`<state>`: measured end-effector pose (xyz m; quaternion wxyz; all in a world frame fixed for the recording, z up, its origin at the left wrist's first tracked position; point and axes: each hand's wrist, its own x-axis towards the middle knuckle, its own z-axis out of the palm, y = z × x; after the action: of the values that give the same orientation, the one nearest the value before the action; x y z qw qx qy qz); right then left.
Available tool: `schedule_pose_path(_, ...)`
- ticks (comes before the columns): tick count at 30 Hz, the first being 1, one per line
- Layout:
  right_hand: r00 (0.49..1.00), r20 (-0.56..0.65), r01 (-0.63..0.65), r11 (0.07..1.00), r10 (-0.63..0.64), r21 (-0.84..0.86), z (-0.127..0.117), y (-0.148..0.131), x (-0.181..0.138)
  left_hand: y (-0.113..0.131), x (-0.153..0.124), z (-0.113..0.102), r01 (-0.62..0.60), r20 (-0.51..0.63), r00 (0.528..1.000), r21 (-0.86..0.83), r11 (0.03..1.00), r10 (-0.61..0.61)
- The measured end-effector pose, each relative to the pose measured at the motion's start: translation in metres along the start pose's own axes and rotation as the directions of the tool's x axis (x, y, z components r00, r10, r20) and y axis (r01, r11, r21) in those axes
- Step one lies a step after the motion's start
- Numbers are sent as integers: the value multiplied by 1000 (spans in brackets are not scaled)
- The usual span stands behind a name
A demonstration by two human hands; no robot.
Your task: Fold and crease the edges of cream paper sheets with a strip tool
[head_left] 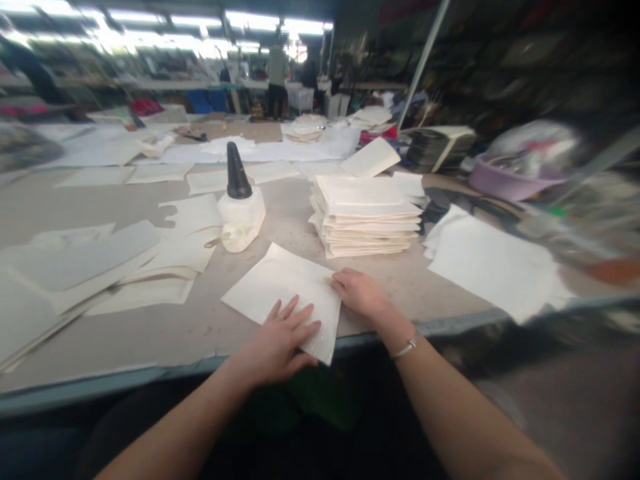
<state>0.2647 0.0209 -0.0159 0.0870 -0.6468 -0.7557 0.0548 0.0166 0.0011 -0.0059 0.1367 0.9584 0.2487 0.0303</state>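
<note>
A cream paper sheet (pixel 280 283) lies tilted near the table's front edge. My left hand (pixel 280 340) rests flat on the sheet's near corner, fingers spread. My right hand (pixel 361 295) sits at the sheet's right edge with its fingers curled down onto that edge. Just behind stands a white glue bottle (pixel 241 213) with a black cone nozzle. A squared stack of cream sheets (pixel 364 217) stands right of the bottle, beyond my right hand.
Loose sheets (pixel 150 260) are spread at the left, and a larger white sheet (pixel 493 263) overhangs the right. A purple basin (pixel 510 180) sits far right. A person stands far back. The grey table edge (pixel 150 380) runs along the front.
</note>
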Motion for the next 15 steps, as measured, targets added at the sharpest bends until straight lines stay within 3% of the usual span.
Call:
schedule_pose_path(4,997,75,20,997,-15,-70,-2,-4,7,7,7,2,-11,114,993,16,1000,9)
schedule_pose_path(15,991,129,-13,992,29,-123,-6,4,-6,19,14,11,4,101,995,59,998,-10)
